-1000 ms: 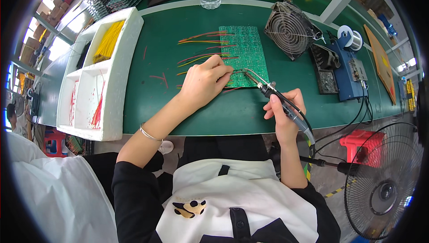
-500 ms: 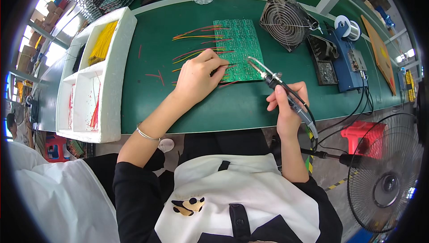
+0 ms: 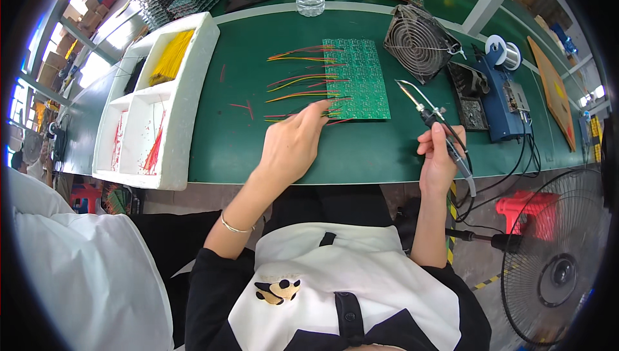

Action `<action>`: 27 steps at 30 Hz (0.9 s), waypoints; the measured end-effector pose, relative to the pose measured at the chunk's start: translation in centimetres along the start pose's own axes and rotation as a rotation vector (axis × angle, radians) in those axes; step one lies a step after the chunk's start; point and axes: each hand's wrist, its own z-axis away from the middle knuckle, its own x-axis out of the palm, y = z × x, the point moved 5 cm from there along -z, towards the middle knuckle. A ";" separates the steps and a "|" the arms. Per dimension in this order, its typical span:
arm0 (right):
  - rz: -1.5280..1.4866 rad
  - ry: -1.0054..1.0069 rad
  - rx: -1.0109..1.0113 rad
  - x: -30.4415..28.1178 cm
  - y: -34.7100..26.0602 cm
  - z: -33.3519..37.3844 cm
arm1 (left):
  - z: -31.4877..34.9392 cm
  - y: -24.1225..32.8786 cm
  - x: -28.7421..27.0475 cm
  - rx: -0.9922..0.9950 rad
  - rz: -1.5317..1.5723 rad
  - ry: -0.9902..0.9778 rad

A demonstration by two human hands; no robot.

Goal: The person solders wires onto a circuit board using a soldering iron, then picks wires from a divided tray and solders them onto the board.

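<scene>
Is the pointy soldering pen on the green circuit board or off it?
Off it. The right hand holds the soldering pen with its tip out past the right edge of the green circuit board.

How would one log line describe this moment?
Left hand: at left edge of circuit board, by red and yellow wires | right hand: holding soldering iron, tip clear of board

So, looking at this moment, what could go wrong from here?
The soldering iron in the right hand has an exposed tip; if it is hot, it could burn the left hand, whose fingers are at the lower left edge of the circuit board.
The red and yellow wires stick out past that edge beside the left hand, so a brush might bend or pull them.
The black cables hang off the table and might snag.
</scene>
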 end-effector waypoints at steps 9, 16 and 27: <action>-0.065 0.018 0.038 0.3 -0.1 0.5 | 0.2 0.6 1.1 -0.037 0.020 0.167; -0.042 -0.112 0.086 1.2 -0.5 2.6 | 0.2 0.6 2.1 0.035 -0.085 0.151; 0.038 -0.194 0.092 1.8 -0.5 4.1 | 0.5 1.0 2.5 0.099 -0.117 0.136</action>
